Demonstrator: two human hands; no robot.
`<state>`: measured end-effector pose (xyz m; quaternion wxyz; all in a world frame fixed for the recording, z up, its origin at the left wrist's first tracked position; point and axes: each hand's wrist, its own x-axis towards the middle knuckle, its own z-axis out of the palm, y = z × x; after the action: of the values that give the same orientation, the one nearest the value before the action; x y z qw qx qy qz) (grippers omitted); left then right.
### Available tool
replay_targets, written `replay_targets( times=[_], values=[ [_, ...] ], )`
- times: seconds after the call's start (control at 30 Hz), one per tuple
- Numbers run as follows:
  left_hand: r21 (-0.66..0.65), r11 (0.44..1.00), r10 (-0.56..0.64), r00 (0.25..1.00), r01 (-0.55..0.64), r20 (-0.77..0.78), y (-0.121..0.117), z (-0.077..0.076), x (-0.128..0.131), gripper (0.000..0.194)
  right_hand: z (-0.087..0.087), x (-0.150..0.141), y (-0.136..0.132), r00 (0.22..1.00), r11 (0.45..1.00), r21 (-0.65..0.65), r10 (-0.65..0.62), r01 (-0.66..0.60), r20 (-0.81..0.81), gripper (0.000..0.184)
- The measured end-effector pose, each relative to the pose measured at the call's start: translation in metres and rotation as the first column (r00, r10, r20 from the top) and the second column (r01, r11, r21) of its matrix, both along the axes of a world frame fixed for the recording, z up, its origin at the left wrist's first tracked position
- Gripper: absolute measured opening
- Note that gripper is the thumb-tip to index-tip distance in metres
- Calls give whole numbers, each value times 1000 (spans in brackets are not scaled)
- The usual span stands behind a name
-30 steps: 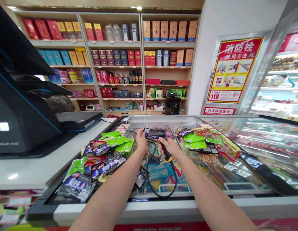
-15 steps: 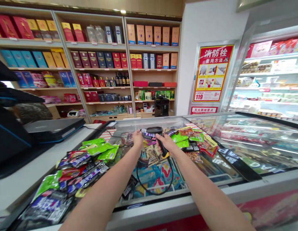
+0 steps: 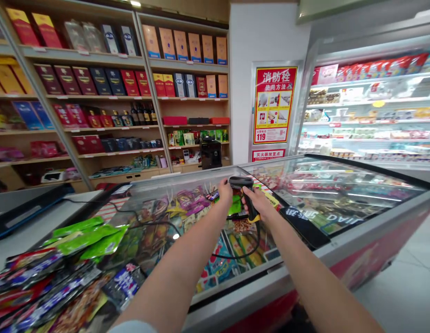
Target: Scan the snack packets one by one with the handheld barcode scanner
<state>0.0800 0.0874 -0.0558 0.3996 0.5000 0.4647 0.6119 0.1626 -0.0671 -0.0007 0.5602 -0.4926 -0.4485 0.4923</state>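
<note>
My right hand (image 3: 257, 203) is wrapped around the handle of a black barcode scanner (image 3: 248, 198) with a yellow-edged base. Close to the scanner's head is my left hand (image 3: 226, 190), its fingers curled; whatever they hold is hidden. Both hands are over the glass top of a chest freezer (image 3: 215, 303). Below and around them lie green snack packets (image 3: 234, 206) and a dark purple packet (image 3: 212, 196). The scanner's black cable (image 3: 240, 257) loops across the glass. To the left, green packets (image 3: 91, 238) and dark packets (image 3: 126, 282) form a loose pile.
A white counter (image 3: 13, 249) with a black device (image 3: 23, 215) stands at the left. Another glass-topped freezer section (image 3: 322, 189) extends right, beyond a black strip (image 3: 305, 226). Shelves of boxed goods (image 3: 107, 81), a red fire-hydrant poster (image 3: 275, 106) and a lit display fridge (image 3: 370, 111) are behind.
The view has turned right. My left hand has moved right, toward the right-hand packets, and the dark snack packet it held is no longer visible in it. My right hand still grips the scanner.
</note>
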Motion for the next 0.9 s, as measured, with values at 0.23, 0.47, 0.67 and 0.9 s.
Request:
replay_targets(
  times=[0.23,0.47,0.67,0.9],
  values=[
    [137,990,60,827,21,-559,-24,4,14,34,-8,21,-4,999,999,24,-38,38,-22,24],
    [93,987,163,782,-134,-602,-31,12,-46,37,-13,-3,-2,999,1000,-16,-20,20,-30,25],
    [-50,981,110,751,-186,-651,-55,29,-158,33,-12,-68,0,987,987,-41,156,-158,-34,26],
    [-292,943,-126,645,-157,-754,-117,19,-299,20,-18,-148,-3,926,923,-89,377,-375,6,32]
  ],
)
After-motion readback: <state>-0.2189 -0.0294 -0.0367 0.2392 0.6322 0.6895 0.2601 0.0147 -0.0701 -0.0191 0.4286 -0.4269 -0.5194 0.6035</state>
